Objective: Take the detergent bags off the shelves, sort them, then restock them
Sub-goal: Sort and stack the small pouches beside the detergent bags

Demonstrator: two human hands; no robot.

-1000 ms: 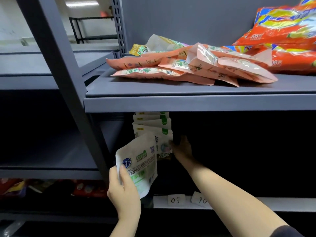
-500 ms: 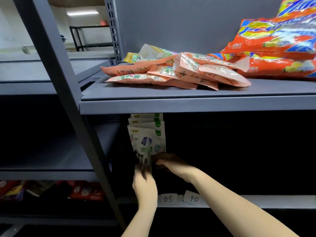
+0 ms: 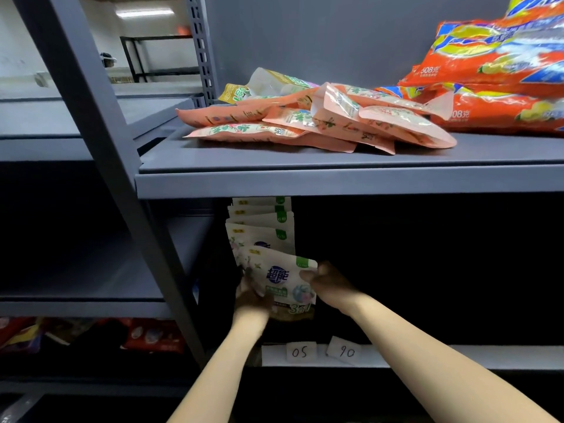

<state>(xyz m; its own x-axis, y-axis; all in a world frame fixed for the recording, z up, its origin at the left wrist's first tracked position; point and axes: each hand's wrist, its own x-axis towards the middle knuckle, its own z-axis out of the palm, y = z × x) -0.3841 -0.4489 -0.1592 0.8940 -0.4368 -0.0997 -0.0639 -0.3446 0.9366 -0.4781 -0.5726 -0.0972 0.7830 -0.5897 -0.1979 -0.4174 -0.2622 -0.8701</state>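
Both hands, the left hand (image 3: pixel 251 296) and right hand (image 3: pixel 328 282), grip a glossy white plastic detergent pouch (image 3: pixel 282 280), fingers clamped on its side edges, fronting a row on the dark lower shelf (image 3: pixel 427 355); it looks light, soft, slippery.

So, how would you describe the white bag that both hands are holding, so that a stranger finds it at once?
Look under the grey upper shelf, in the dark bay where a row of white bags stands. The front white bag is nearest you, held between the left hand and right hand. Only its blue logo shows fully.
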